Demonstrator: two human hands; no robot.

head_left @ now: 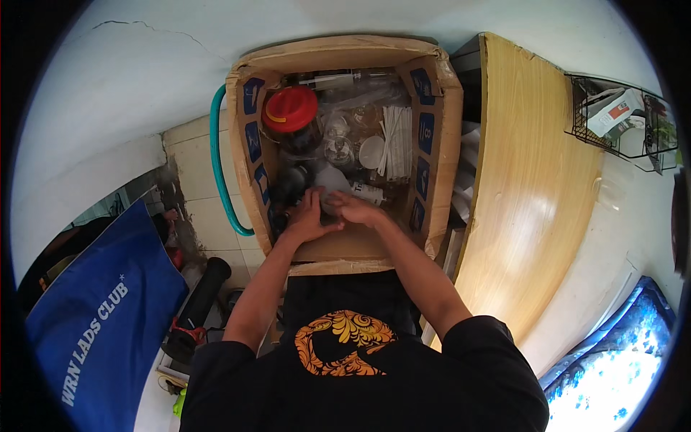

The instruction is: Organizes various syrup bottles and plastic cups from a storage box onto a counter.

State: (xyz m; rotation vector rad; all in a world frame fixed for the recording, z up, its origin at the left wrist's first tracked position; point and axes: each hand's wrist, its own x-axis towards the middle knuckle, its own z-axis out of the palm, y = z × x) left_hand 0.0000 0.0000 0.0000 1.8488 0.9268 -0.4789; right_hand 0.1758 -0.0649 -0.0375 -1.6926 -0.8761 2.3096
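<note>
Both my hands reach into an open cardboard box [345, 267], close together at its near end. Between them lies a pale, translucent piece that looks like plastic [332, 178]. My left hand [307, 219] grips its left side, fingers pointing away from me and thumb inward. From the other side, my right hand [356, 210] has its fingers closed on it; the fingertips are partly hidden. Just beyond my right hand is a white container with dark print [368, 191]. Dark round items [294, 178] sit in shadow past my left hand.
Inside the box stand a red-lidded jar [291, 109], clear cups [338, 150], a white round lid [371, 153] and white paper-wrapped sticks [397, 140]. A green hose [218, 165] curves along the left side. A wooden panel [529, 158] rises at right; a blue banner [108, 324] hangs at left.
</note>
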